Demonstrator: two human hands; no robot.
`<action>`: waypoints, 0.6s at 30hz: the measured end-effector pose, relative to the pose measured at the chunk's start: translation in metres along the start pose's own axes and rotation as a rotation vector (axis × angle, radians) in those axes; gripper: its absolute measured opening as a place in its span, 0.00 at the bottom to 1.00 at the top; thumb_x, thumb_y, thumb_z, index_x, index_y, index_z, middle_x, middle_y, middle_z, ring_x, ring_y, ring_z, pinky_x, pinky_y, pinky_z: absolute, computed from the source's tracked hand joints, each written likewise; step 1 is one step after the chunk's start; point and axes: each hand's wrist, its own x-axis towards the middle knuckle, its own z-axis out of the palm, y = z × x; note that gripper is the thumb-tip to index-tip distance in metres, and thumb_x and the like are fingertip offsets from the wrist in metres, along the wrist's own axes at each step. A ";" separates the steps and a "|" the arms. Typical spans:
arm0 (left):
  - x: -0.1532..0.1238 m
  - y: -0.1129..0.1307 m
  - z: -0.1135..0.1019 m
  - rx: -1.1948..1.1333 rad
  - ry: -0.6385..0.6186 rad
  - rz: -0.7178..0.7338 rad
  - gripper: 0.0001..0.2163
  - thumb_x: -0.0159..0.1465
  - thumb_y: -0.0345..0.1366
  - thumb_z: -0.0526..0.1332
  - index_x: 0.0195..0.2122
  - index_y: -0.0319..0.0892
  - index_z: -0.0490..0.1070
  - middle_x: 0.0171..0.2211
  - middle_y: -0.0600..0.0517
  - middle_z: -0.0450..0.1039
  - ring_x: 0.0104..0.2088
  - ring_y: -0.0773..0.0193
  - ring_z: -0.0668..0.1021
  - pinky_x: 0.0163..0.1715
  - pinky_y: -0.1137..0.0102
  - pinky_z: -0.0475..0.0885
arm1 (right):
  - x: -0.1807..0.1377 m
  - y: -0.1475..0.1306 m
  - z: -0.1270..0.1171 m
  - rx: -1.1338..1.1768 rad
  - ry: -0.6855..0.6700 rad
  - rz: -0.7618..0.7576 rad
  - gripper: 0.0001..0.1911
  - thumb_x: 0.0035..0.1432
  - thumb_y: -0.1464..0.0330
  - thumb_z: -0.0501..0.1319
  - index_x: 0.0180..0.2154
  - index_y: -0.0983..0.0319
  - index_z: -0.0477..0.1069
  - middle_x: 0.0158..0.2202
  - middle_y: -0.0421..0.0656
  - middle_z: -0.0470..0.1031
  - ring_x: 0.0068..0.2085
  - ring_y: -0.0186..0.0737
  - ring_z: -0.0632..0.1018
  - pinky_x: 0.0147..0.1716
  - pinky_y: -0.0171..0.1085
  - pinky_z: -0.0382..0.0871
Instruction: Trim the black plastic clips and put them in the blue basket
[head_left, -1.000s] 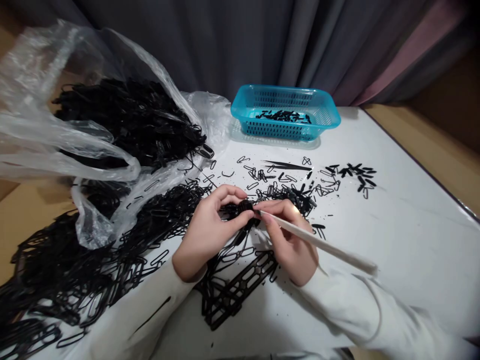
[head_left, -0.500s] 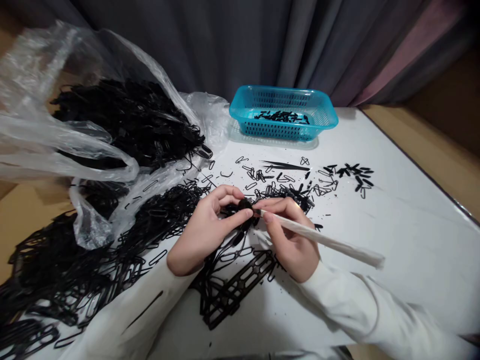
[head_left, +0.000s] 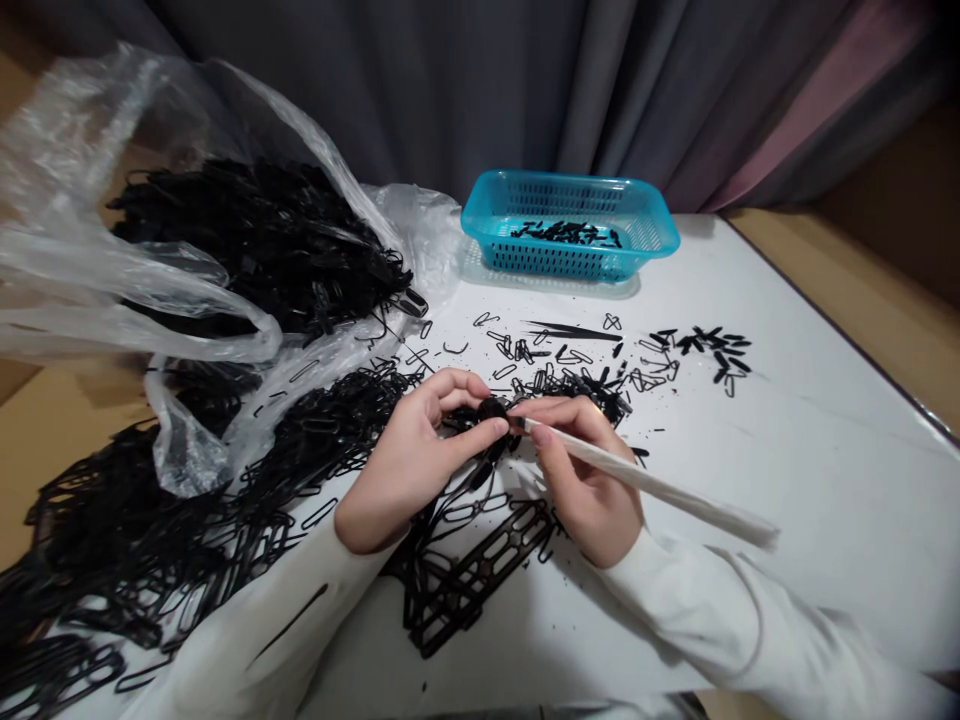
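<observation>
My left hand (head_left: 431, 440) is closed in a pinch around a small black plastic part (head_left: 492, 408), held just above the white table. In my right hand (head_left: 589, 475) is a long, slim tool with a white wrapped handle (head_left: 660, 485), gripped like a pen; its dark tip meets the black part, and its exact kind is not clear. Thin black strips hang below my left fingers. Under and between my wrists lies a flat black plastic frame with oblong openings (head_left: 480, 580).
A blue perforated basket (head_left: 570, 262) at the back holds small black pieces. Black tweezers (head_left: 577, 331) lie before it, among scattered oblong rings. To the right sits a small pile of black pieces (head_left: 716, 345). A clear plastic bag (head_left: 247, 335) and heaped black scraps (head_left: 142, 510) fill the left.
Both hands keep nearly the same pose. The whole view has shifted very slightly, and the tool's white end sits a little farther right and lower.
</observation>
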 end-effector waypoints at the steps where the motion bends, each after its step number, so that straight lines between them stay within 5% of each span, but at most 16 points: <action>1: 0.000 0.000 0.001 0.007 0.007 0.005 0.10 0.56 0.33 0.66 0.36 0.43 0.66 0.34 0.56 0.69 0.36 0.66 0.72 0.35 0.73 0.64 | 0.000 0.000 0.000 -0.009 -0.001 -0.001 0.04 0.63 0.72 0.57 0.37 0.58 0.69 0.40 0.43 0.77 0.44 0.37 0.78 0.42 0.38 0.71; 14: 0.001 -0.005 0.005 0.068 0.046 0.071 0.10 0.55 0.30 0.65 0.33 0.42 0.63 0.33 0.56 0.66 0.36 0.67 0.71 0.36 0.73 0.63 | -0.001 0.002 0.003 -0.239 -0.029 -0.069 0.04 0.63 0.72 0.55 0.37 0.60 0.67 0.39 0.44 0.75 0.41 0.37 0.77 0.38 0.37 0.70; 18: -0.004 0.001 0.009 0.027 -0.060 0.027 0.10 0.55 0.29 0.65 0.32 0.43 0.62 0.31 0.57 0.68 0.35 0.67 0.71 0.35 0.73 0.63 | 0.002 0.007 -0.001 -0.277 -0.040 0.014 0.04 0.63 0.70 0.55 0.38 0.60 0.68 0.37 0.43 0.76 0.38 0.37 0.77 0.35 0.38 0.70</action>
